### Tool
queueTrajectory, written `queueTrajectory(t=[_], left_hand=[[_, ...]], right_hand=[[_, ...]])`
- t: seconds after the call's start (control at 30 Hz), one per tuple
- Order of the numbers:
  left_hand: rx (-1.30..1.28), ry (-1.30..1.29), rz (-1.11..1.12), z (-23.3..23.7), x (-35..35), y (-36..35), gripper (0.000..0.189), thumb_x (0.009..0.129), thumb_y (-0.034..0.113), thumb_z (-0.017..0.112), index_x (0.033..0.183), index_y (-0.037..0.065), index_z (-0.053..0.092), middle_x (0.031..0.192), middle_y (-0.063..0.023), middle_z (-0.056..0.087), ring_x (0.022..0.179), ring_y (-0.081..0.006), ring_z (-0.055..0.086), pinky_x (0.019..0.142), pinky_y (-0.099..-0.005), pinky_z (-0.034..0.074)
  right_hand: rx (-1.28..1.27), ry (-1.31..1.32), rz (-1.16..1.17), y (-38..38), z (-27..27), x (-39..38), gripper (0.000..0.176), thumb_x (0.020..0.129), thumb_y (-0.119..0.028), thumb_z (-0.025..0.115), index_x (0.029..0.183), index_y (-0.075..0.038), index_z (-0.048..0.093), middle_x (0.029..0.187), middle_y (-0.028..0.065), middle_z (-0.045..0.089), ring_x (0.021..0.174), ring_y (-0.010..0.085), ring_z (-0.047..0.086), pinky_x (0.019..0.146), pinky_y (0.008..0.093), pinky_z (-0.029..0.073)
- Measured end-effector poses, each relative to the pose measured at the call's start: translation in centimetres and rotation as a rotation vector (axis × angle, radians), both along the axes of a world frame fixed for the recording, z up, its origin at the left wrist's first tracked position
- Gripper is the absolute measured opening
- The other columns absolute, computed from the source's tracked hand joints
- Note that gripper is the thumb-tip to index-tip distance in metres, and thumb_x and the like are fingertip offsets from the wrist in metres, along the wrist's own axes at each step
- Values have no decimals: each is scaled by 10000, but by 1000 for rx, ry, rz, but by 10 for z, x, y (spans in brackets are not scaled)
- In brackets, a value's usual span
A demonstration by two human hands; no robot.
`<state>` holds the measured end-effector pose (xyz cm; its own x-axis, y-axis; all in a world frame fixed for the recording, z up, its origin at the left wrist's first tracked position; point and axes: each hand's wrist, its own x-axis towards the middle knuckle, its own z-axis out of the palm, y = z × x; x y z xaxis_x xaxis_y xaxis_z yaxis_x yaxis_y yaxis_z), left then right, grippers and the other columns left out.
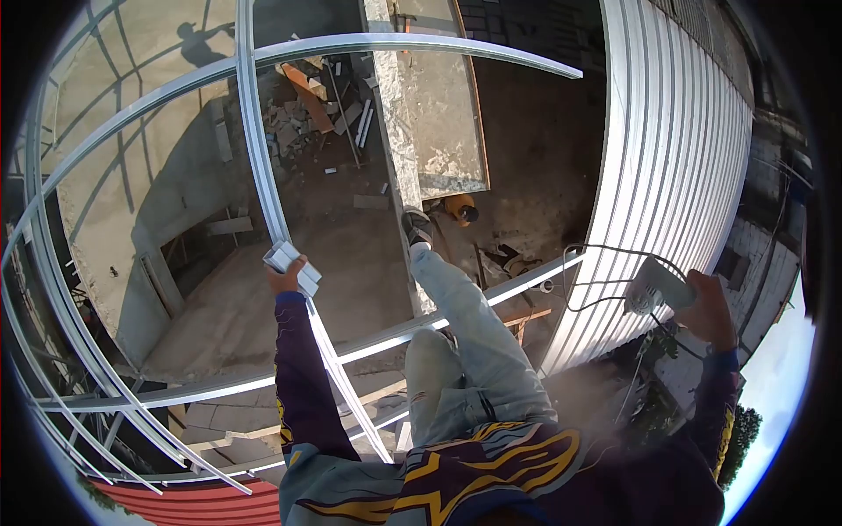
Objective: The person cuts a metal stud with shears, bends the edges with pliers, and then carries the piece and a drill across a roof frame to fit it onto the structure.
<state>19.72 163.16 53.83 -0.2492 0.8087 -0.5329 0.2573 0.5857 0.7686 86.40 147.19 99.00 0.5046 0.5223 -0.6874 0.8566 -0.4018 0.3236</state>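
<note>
My left hand (284,280) is closed around short pieces of silvery metal channel (285,256), held right at a long metal beam (260,167) that runs down past my left side. Off to the right, my right hand (707,311) grips a pale grey, box-shaped device (658,282) with a vented, rounded end. A dark cable (570,285) loops beside this device. My fingers partly hide its far end, and its exact kind does not show. One shoe (416,226) rests on top of a narrow concrete wall (399,149), high above the floor.
A curved metal beam (395,42) crosses ahead, and another beam (377,344) passes under my legs. Corrugated metal roofing (667,158) lies to the right. Below are rubble (294,127), a concrete slab (447,123) and a person in orange (460,209). More framing (66,272) stands left.
</note>
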Motion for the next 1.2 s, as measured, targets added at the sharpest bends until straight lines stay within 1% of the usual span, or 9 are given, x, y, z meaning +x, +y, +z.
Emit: queueTrajectory(t=[0.07,0.13,0.37,0.63,0.77,0.97,1.07,1.13,1.2], left_hand=[[-53,-16,65,1,2,0,657,639,97,870,1183,-3,516,1044,-140,651,872,-221,671,784,-364,550],[-4,43,51,2,6,3,669,638,127,883,1187,-5,524,1046,-139,650,888,-237,668,796,-369,545],[-8,101,-15,-10,-5,2,761,593,234,900,1210,-10,526,1061,-147,649,904,-245,664,804,-372,539],[-31,51,10,-6,-8,-2,659,642,82,816,1207,-7,488,1003,-140,652,825,-224,679,757,-357,562],[-127,-40,2,-7,-13,-4,618,661,11,749,1214,-6,473,941,-127,662,788,-221,685,743,-348,568],[-172,-166,130,-3,-16,-27,696,626,24,769,1242,4,446,970,-119,626,724,-237,675,694,-367,583],[-95,30,66,0,-21,-34,750,605,74,834,1244,16,446,997,-117,611,769,-224,661,704,-365,583],[-119,15,-65,2,-32,-45,836,589,208,929,1249,34,445,1033,-113,593,846,-207,638,742,-362,574],[-219,-58,62,21,-19,-46,886,573,302,953,1251,38,446,1040,-104,592,884,-198,628,767,-356,566]], right_hand=[[417,22,105,-14,27,23,734,564,-22,710,1280,-5,552,1197,214,573,1128,386,563,981,410,472],[598,-152,117,43,50,2,749,652,-44,720,1366,-32,497,1179,210,569,1120,369,578,960,432,487],[696,-247,150,138,42,-16,699,650,-39,709,1325,11,536,1251,231,581,1140,380,586,971,450,495],[900,272,636,185,-68,4,660,622,11,722,1248,22,512,1129,246,602,986,419,607,866,493,521],[414,293,139,244,-103,-17,586,590,-67,711,1153,27,576,1036,214,617,1008,403,593,889,459,500],[323,395,121,295,-201,-17,440,620,-96,702,1030,21,594,965,233,614,1033,419,576,907,470,481],[171,453,95,325,-249,-18,342,626,-94,706,916,12,558,904,223,616,951,433,592,844,489,494],[179,440,120,328,-285,-16,349,626,-95,713,920,15,559,898,223,614,940,437,593,837,493,495],[194,419,182,336,-320,-13,372,624,-110,741,928,21,570,868,236,630,907,457,616,811,501,513]])
